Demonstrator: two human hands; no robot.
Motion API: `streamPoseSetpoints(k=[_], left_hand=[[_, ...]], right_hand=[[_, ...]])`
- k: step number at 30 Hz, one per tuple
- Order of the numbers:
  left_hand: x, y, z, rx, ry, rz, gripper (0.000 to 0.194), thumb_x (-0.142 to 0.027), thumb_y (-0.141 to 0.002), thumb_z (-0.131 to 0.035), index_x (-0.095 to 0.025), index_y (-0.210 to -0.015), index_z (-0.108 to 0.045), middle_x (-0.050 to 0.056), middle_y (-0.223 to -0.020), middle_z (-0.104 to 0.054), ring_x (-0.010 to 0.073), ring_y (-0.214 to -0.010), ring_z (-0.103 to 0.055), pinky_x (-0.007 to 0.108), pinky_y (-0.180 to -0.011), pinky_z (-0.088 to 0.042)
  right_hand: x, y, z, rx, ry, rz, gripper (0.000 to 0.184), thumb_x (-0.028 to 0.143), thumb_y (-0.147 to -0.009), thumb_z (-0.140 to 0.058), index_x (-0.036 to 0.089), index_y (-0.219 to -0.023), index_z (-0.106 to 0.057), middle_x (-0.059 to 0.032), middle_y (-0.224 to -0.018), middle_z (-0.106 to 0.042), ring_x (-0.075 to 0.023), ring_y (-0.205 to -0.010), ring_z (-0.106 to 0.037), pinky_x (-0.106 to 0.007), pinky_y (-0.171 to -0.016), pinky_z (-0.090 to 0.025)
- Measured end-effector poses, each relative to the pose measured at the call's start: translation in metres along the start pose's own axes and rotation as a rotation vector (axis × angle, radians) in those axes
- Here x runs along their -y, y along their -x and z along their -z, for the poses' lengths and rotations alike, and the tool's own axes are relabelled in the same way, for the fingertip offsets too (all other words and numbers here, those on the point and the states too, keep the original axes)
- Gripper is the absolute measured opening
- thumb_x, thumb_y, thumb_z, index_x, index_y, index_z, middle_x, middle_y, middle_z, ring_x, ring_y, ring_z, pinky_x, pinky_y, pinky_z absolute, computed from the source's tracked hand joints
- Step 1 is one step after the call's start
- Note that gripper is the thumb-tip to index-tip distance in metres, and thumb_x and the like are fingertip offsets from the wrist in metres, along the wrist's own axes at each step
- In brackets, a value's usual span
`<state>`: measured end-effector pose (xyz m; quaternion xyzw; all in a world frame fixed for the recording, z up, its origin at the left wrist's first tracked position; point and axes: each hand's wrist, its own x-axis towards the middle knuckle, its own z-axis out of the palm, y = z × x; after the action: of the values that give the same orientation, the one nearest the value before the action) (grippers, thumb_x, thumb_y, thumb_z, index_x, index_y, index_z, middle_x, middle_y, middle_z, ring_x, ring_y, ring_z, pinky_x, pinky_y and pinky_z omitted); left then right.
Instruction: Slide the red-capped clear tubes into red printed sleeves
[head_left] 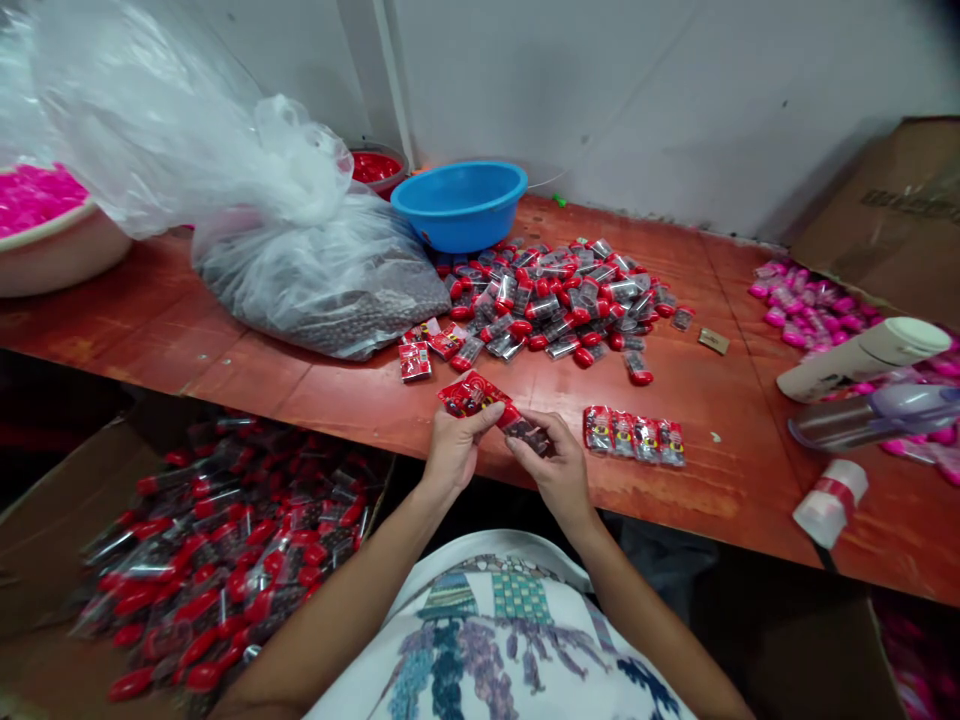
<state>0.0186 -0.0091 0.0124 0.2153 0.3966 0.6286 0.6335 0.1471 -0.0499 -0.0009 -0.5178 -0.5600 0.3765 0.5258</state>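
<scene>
- Behind your brownish-red table (750, 470) runs a pale wall (600, 100).
- Far left, a cream bowl (75, 255) holds pink pieces; beside it rests a tied clear bag (322, 285) of dark pellets.
- A blue basin (461, 210) stands right of the bag.
- Your left hand (454, 445) pinches a red printed packet (474, 393) over the table's front edge; its lettering is too small to read.
- Your right hand (553, 462) pinches the packet's darker lower end.
- Beyond your hands, red-capped containers (559, 300) lie heaped.
- To your right, four similar packets (634, 437) lie in a row, their yellow-and-red labels too blurred to read.
- A small tan card (713, 341) carries illegible dark print.
- At far right, a carton (885, 215) bears a blurred band of lettering.
</scene>
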Motion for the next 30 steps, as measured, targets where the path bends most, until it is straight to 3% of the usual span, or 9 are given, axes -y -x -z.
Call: streamPoseSetpoints(k=[5, 9, 11, 15, 17, 22, 26, 30], left_hand=[[0.002, 0.002, 0.001, 0.014, 0.004, -0.028, 0.038, -0.01, -0.052, -0.082, -0.015, -0.083, -0.062, -0.003, -0.074, -0.065, 0.0093, -0.065, -0.06, 0.024, -0.069, -0.049], [-0.001, 0.005, -0.002, 0.004, 0.016, -0.075, 0.059, -0.008, -0.05, -0.083, -0.019, -0.104, -0.062, -0.004, -0.079, -0.066, 0.0094, -0.069, -0.06, 0.023, -0.072, -0.049], [-0.002, 0.006, -0.004, 0.008, 0.024, -0.071, 0.066, -0.007, -0.049, -0.083, -0.02, -0.11, -0.061, -0.004, -0.08, -0.066, 0.0091, -0.07, -0.06, 0.023, -0.072, -0.048], [-0.004, 0.007, -0.004, 0.054, 0.071, -0.002, 0.05, -0.012, -0.056, -0.081, -0.017, -0.102, -0.064, -0.001, -0.078, -0.066, 0.0108, -0.07, -0.062, 0.024, -0.072, -0.05], [-0.004, 0.008, -0.003, 0.074, 0.088, 0.038, 0.046, -0.013, -0.059, -0.08, -0.016, -0.102, -0.064, 0.001, -0.079, -0.068, 0.0128, -0.073, -0.064, 0.026, -0.074, -0.051], [-0.008, 0.01, -0.002, 0.112, 0.09, 0.031, 0.061, -0.008, -0.053, -0.081, -0.018, -0.111, -0.062, 0.004, -0.086, -0.071, 0.0139, -0.075, -0.066, 0.026, -0.075, -0.051], [-0.011, 0.01, -0.001, 0.162, 0.049, 0.063, 0.045, -0.007, -0.051, -0.082, -0.015, -0.092, -0.067, 0.004, -0.081, -0.071, 0.0149, -0.071, -0.066, 0.026, -0.073, -0.051], [-0.012, 0.007, 0.002, 0.21, -0.003, 0.085, 0.036, -0.01, -0.053, -0.082, -0.015, -0.086, -0.067, 0.004, -0.078, -0.071, 0.0158, -0.072, -0.066, 0.028, -0.074, -0.05]], right_hand=[[0.005, -0.002, 0.003, 0.028, -0.025, -0.01, 0.032, 0.023, -0.079, -0.065, 0.027, -0.11, -0.066, -0.0032, -0.099, -0.063, -0.0184, -0.09, -0.06, -0.031, -0.079, -0.048], [0.006, -0.004, 0.004, 0.058, -0.115, -0.125, 0.035, 0.027, -0.077, -0.067, 0.025, -0.112, -0.065, -0.0035, -0.101, -0.065, -0.0187, -0.09, -0.061, -0.032, -0.08, -0.05], [0.006, -0.003, 0.004, 0.055, -0.131, -0.176, 0.037, 0.03, -0.077, -0.067, 0.024, -0.113, -0.064, -0.0033, -0.097, -0.065, -0.0175, -0.084, -0.061, -0.03, -0.073, -0.051], [0.007, -0.001, 0.005, 0.02, -0.093, -0.173, 0.04, 0.033, -0.078, -0.066, 0.023, -0.117, -0.063, -0.0026, -0.09, -0.061, -0.0148, -0.073, -0.058, -0.025, -0.057, -0.049], [0.008, -0.001, 0.005, 0.013, -0.05, -0.124, 0.04, 0.032, -0.078, -0.066, 0.025, -0.118, -0.063, -0.0027, -0.092, -0.059, -0.015, -0.076, -0.057, -0.024, -0.057, -0.049], [0.008, -0.001, 0.004, 0.015, -0.047, -0.109, 0.041, 0.033, -0.077, -0.066, 0.026, -0.117, -0.064, -0.003, -0.093, -0.061, -0.0157, -0.078, -0.058, -0.026, -0.058, -0.05], [0.008, -0.003, 0.005, 0.042, -0.08, -0.135, 0.041, 0.034, -0.075, -0.068, 0.023, -0.114, -0.065, -0.0034, -0.089, -0.064, -0.0172, -0.077, -0.06, -0.027, -0.059, -0.051], [0.008, 0.0, 0.001, 0.025, -0.139, -0.144, 0.04, 0.032, -0.076, -0.069, 0.025, -0.114, -0.062, -0.0037, -0.1, -0.064, -0.017, -0.082, -0.061, -0.026, -0.06, -0.05]])
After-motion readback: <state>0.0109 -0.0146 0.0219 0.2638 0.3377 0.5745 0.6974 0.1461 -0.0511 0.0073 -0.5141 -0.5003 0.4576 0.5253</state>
